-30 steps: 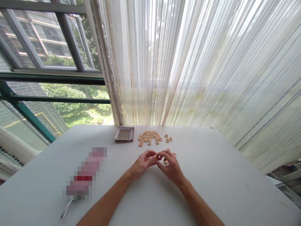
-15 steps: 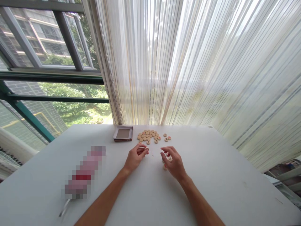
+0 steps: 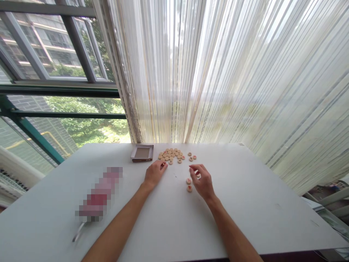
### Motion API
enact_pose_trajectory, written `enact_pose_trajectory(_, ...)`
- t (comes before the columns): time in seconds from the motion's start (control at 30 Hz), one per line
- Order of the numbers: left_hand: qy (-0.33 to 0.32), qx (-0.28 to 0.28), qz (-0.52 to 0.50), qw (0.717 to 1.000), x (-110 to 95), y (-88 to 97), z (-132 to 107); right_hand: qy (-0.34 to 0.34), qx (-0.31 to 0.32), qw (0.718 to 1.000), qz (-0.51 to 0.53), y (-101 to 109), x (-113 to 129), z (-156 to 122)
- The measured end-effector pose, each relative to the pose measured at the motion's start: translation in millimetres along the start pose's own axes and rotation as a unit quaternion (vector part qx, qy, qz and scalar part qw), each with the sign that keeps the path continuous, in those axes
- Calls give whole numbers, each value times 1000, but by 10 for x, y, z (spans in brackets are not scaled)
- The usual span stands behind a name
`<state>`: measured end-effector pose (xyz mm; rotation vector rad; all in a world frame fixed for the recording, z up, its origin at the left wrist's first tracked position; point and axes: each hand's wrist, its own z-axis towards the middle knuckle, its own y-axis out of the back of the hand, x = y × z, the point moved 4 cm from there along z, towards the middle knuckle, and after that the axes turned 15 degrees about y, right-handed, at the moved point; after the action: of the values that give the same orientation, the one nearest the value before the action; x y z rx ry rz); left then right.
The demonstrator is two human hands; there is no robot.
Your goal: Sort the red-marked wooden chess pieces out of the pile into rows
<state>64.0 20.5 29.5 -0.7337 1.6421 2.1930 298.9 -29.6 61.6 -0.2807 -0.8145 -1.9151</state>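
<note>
Two hands are noted: one left hand (image 3: 155,173) and one right hand (image 3: 203,182). One table (image 3: 169,225), one box (image 3: 141,160) and one pixelated item (image 3: 95,198) are recorded. Pieces (image 3: 189,188): roughly twenty are tallied in the packed cluster (image 3: 169,154), an exact figure being prevented by crowding. Of the loose ones, two are counted at the cluster's near edge, three to its right, two just left of the right hand; at least one more is partly hidden by that hand.
</note>
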Motion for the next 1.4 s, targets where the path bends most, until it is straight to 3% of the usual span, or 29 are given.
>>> enact_pose_trajectory(0.13,1,-37,85,996,-48,-30,57,-4,-5,1000,-4,26,-28,9)
enact_pose_trajectory(0.33,-6,-42,147,988,-79,-42,49,-3,-17,1000,-6,69,-36,22)
enact_pose_trajectory(0.47,-51,-43,158,985,-167,3,-69,0,-19,1000,-1,82,-29,18)
enact_pose_trajectory(0.57,-88,-9,140,986,-224,22,-170,5,-21,1000,2,78,-18,18)
enact_pose_trajectory(0.67,-110,38,97,988,-243,20,-250,5,-14,1000,8,49,-2,13)
enact_pose_trajectory(0.87,-139,63,-59,986,-281,96,-394,-2,27,999,42,-88,94,-38)
enact_pose_trajectory(1.1,-154,128,-274,941,-449,169,-619,-39,79,979,186,-271,175,-101)
enact_pose_trajectory(1.4,-86,200,-379,899,-428,78,-628,-95,84,957,260,-304,94,-113)
